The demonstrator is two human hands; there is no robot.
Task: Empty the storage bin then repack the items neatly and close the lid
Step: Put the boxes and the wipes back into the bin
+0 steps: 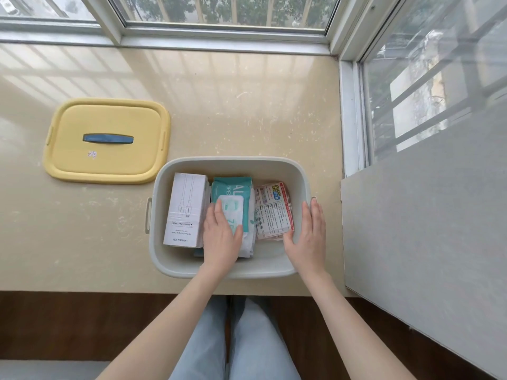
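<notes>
**Packed, not yet lidded**

Looks like repack nearly done; cannot rule out emptying not begun. Shows storage bin (233, 160) at near edge of ledge (247, 105), with white box (186, 204), wipes pack (233, 187) and printed packet (273, 212) side by side inside. Rests left hand (220, 237) flat, fingers straight, on wipes pack. Lays right hand (310, 237) open along bin's right wall. Leaves lid (109, 116) off, toward ledge's left edge. Still needs closing.

Left hand (220, 237) flat, palm down, right hand (308, 238) open, fingers (313, 213) straight

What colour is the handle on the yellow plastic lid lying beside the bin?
Dark blue handle on the yellow plastic lid; head view shows it best.
</notes>
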